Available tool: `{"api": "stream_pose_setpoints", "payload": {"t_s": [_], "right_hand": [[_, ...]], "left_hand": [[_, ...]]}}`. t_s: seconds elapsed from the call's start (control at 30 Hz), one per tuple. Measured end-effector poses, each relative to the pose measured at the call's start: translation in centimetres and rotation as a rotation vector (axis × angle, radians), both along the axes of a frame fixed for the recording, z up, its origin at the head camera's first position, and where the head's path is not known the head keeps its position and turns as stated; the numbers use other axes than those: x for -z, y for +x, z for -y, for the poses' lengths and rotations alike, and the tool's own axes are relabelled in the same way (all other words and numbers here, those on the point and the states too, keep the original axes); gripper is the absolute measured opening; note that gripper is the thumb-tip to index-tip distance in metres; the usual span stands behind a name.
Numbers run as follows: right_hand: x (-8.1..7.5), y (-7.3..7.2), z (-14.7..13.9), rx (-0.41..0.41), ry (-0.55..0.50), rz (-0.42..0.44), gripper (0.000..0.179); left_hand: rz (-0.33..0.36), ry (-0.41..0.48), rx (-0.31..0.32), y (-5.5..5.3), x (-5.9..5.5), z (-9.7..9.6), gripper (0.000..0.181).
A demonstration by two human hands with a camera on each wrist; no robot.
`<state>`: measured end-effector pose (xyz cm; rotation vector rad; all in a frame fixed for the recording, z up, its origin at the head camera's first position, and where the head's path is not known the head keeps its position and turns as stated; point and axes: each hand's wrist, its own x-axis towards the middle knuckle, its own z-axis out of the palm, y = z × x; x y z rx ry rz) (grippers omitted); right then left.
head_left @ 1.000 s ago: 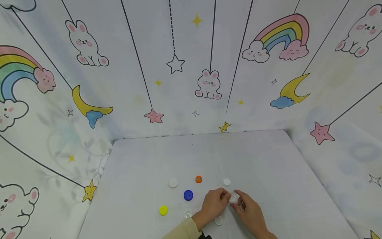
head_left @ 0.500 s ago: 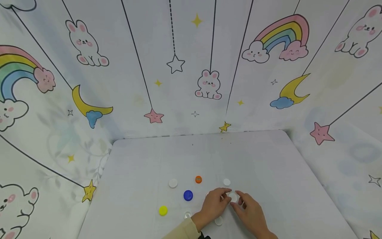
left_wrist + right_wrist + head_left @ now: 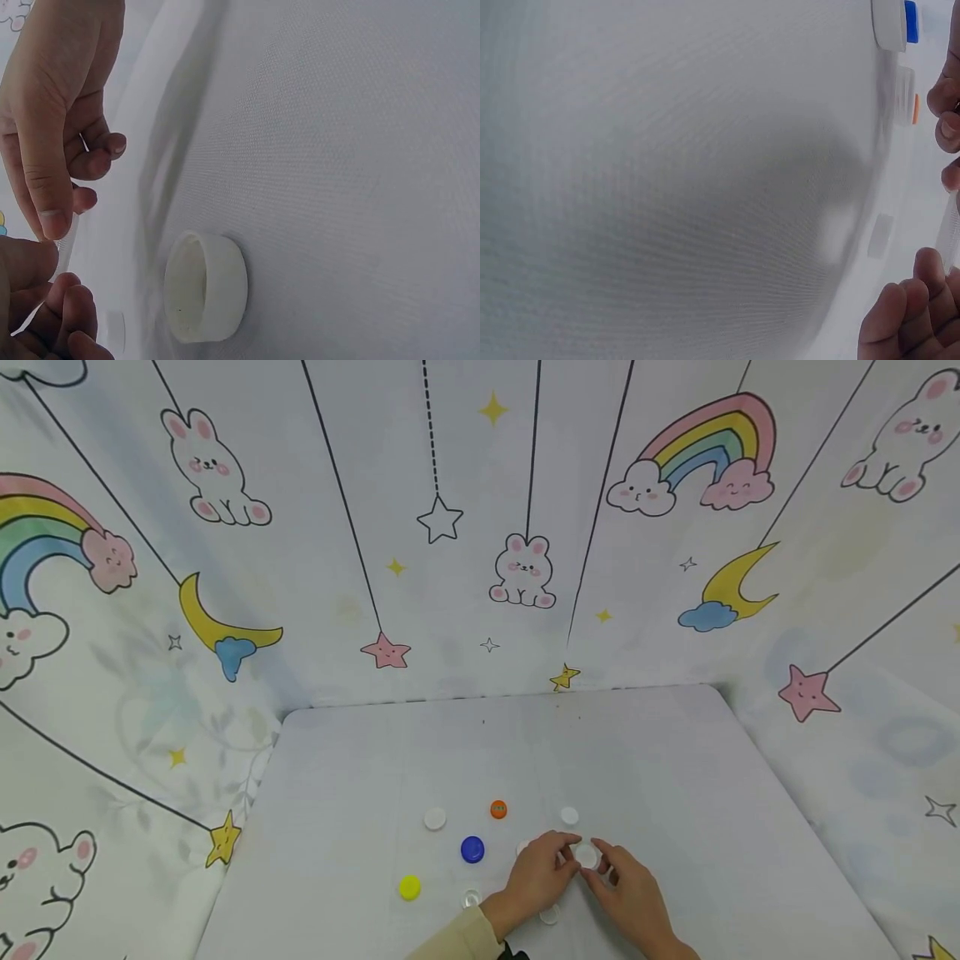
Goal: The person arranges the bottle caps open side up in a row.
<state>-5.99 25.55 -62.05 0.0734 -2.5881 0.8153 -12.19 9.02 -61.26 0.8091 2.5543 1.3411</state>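
Observation:
Both hands hold a round white, partly see-through bottle cap (image 3: 587, 857) just above the table. My left hand (image 3: 542, 872) pinches its left side with thumb and index finger. My right hand (image 3: 632, 889) grips its right side the same way. At the right edge of the right wrist view, the cap's ridged, translucent side (image 3: 950, 234) shows between the fingertips. Below the hands lies a white cap (image 3: 217, 289), its hollow side showing in the left wrist view. Another pale cap (image 3: 521, 848) is mostly hidden behind my left hand.
Left of the hands lie a blue cap (image 3: 472, 850), an orange cap (image 3: 498, 810), a yellow cap (image 3: 410, 888), a white cap (image 3: 435, 819) and a clear cap (image 3: 471, 899). Beyond the hands is a small white cap (image 3: 569, 816). A patterned cloth (image 3: 465, 610) surrounds the white table (image 3: 360, 760).
The held cap has turned a little, and its white round face shows more clearly. My left index finger has shifted toward its far side. The caps on the table stay put.

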Motion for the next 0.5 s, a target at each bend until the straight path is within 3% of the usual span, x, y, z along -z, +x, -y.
{"api": "stream_pose_setpoints", "payload": {"t_s": [0.1,0.33,0.5], "right_hand": [[0.02,0.0,0.04,0.006,0.001,0.012,0.047],[0.23,0.12,0.0,0.015,0.023,0.035,0.048],[0.33,0.42,-0.05,0.036,0.013,0.108,0.049]], "left_hand": [[0.0,-0.048,0.009,0.0,-0.03,-0.05,0.035],[-0.112,-0.185,0.034,0.01,0.12,-0.19,0.035],[-0.159,-0.236,0.049,0.12,0.54,-0.2,0.035]]}}
